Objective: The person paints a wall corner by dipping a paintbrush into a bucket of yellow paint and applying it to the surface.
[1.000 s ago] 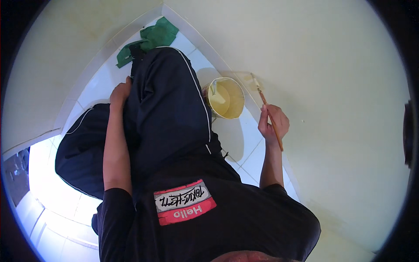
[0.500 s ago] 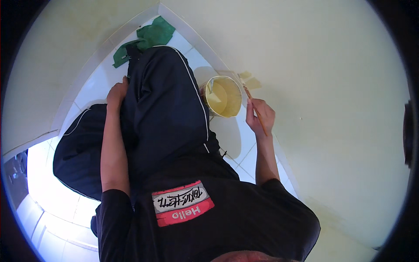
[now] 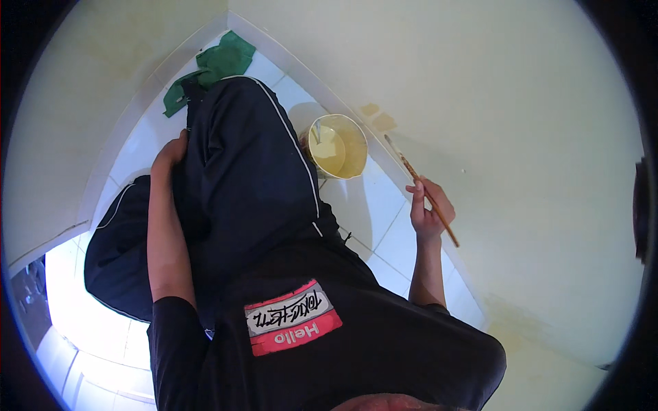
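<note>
A slim paintbrush (image 3: 410,167) with a brown handle is pinched in my right hand (image 3: 436,212). Its pale bristle end points up and left, close to the wall; whether it touches is unclear. Left of the brush stands a round bucket (image 3: 356,130) partly filled with cream-yellow paint, with a small pale stick or blade leaning inside. Two tan patches (image 3: 384,122) mark the wall just beyond the bucket. My left hand (image 3: 171,151) lies against my dark trouser leg (image 3: 240,157) near the shin, its fingers mostly hidden by the leg.
A crumpled green cloth (image 3: 226,58) lies on the white tiled floor (image 3: 391,240) near the corner where two cream walls meet. Pale skirting (image 3: 301,68) runs along the wall base. Dark objects stand at the far left edge, beside brightly lit tiles.
My right hand has moved down and to the right with the paintbrush, drawing its tip away from the tan patches. The whole view has shifted slightly.
</note>
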### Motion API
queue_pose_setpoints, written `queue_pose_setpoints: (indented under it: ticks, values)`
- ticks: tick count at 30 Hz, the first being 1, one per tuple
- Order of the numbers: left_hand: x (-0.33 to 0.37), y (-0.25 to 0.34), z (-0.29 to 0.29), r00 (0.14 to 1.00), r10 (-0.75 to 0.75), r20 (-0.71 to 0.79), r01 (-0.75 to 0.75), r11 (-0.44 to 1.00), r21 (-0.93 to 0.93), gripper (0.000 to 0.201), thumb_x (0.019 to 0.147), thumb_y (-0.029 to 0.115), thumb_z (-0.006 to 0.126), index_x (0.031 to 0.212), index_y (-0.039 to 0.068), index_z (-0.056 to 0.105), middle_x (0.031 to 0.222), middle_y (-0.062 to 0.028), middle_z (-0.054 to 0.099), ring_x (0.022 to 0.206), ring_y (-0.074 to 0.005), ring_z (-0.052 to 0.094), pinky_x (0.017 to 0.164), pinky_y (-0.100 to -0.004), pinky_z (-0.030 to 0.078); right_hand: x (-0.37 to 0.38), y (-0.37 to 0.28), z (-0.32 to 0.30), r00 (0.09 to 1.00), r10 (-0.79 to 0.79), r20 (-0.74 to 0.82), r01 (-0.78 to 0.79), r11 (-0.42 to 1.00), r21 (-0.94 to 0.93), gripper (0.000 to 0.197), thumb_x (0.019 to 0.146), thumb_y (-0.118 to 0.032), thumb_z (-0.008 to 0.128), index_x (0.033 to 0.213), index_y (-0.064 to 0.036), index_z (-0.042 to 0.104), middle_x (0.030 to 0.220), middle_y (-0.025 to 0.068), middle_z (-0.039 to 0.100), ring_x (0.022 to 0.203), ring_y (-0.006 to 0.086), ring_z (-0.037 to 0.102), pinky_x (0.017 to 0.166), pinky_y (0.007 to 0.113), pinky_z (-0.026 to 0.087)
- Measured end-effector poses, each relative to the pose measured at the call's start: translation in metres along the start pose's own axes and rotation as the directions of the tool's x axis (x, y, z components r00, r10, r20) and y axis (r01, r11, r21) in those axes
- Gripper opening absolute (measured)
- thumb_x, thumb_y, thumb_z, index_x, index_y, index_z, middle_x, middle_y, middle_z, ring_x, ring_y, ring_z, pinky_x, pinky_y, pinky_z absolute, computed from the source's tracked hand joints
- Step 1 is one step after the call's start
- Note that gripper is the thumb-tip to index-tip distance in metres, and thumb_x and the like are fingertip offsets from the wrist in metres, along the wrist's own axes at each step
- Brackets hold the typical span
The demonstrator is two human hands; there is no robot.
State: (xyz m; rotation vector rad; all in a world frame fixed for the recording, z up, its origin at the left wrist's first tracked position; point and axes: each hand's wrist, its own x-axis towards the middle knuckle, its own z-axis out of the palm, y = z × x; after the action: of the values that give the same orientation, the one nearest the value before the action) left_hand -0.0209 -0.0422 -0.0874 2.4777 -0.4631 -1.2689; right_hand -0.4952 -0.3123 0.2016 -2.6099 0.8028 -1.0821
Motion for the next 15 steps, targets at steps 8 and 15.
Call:
queue_pose_setpoints:
  ticks: [8,15]
  values:
    - [-0.016,0.003,0.004,0.988,0.084,-0.129,-0.093,0.993,-0.066,0.08,0.097,0.063,0.021,0.139,0.0,0.047,0.143,-0.0292,0.043,0.137,-0.0383,0.039,0.114,-0.0429,0.027,-0.024,0.021,-0.011,0.989,-0.054,0.137,0.069,0.992,-0.106,0.008,0.082,-0.006,0.073,0.086,-0.0059,0.067,0.078,0.0088,0.069,0.065,0.0204,0.068,0.056,0.028,0.054]
    - [-0.007,-0.006,0.006,0.996,-0.018,-0.084,0.016,0.999,-0.031,0.091,0.094,0.07,0.021,0.132,-0.007,0.052,0.139,-0.0314,0.047,0.132,-0.0407,0.044,0.113,-0.0445,0.028,-0.021,0.024,0.007,0.978,-0.128,0.163,0.145,0.984,-0.1,0.011,0.081,-0.001,0.073,0.088,-0.0049,0.066,0.078,0.0085,0.067,0.063,0.0207,0.067,0.054,0.029,0.053]
